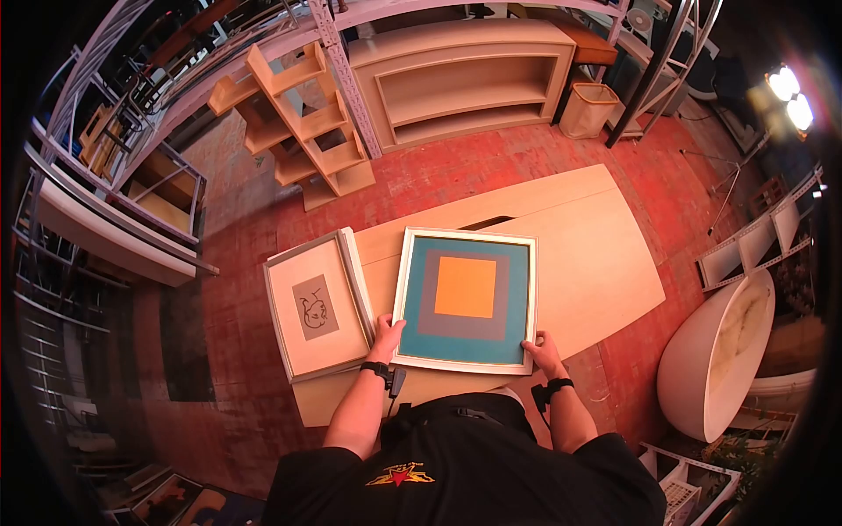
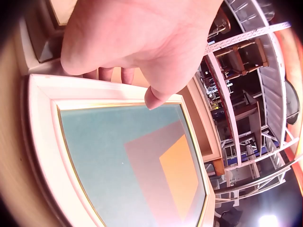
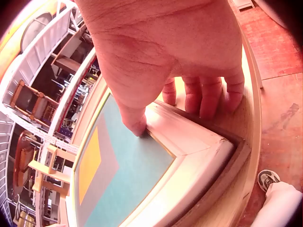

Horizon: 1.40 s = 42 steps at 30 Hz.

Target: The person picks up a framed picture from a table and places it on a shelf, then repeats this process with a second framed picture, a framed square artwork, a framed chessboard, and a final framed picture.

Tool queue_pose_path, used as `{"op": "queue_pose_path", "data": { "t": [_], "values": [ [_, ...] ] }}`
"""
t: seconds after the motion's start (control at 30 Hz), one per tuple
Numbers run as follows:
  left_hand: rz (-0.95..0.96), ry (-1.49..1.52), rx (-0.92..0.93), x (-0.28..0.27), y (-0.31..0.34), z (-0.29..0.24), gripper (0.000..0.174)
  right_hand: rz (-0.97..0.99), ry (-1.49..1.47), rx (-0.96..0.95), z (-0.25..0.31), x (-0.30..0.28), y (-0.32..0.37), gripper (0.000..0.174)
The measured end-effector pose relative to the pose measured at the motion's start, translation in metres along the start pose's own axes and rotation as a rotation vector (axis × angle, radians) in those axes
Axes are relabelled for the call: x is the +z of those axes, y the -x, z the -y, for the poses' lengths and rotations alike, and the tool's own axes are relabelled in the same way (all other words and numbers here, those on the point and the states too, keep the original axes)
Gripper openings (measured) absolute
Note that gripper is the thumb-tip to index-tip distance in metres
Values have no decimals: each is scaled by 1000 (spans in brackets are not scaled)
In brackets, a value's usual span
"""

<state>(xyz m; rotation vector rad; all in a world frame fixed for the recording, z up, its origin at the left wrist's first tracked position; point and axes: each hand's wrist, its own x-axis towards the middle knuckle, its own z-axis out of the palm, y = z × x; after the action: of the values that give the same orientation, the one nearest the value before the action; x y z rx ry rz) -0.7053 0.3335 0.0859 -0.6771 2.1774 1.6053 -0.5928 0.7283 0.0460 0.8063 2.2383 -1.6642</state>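
A framed picture (image 1: 468, 345) with a pale frame shows an orange square inside grey and teal bands. It lies over the wooden table. My left hand (image 1: 386, 337) grips its left side near the lower corner; in the left wrist view the thumb (image 2: 154, 98) reaches over the frame's inner edge and the fingers go down beyond its outer side. On the opposite side my right hand (image 1: 545, 352) holds the frame near its lower right corner, thumb (image 3: 135, 124) on the front and fingers (image 3: 210, 99) down the outer side. Left of it lies another framed picture (image 1: 279, 307), a dark line drawing.
The wooden table (image 1: 596, 254) has a slot near its middle. Beyond it stand a pale shelf unit (image 1: 465, 83), a stepped wooden shelf (image 1: 303, 127) and a bin (image 1: 588, 110). A large white bowl-shaped piece (image 1: 702, 377) is at the right, beside a lamp on a stand (image 1: 789, 96).
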Motion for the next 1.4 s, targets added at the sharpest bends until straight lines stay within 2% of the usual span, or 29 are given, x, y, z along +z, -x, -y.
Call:
{"op": "queue_pose_path", "data": {
  "t": [0.9, 1.4],
  "values": [
    [-19, -9, 3, 2, -4, 7, 57, 13, -5, 65, 17, -1, 10, 55],
    [-69, -15, 41, 6, -14, 21, 53, -17, 41, -7, -1, -2, -1, 51]
  ]
}}
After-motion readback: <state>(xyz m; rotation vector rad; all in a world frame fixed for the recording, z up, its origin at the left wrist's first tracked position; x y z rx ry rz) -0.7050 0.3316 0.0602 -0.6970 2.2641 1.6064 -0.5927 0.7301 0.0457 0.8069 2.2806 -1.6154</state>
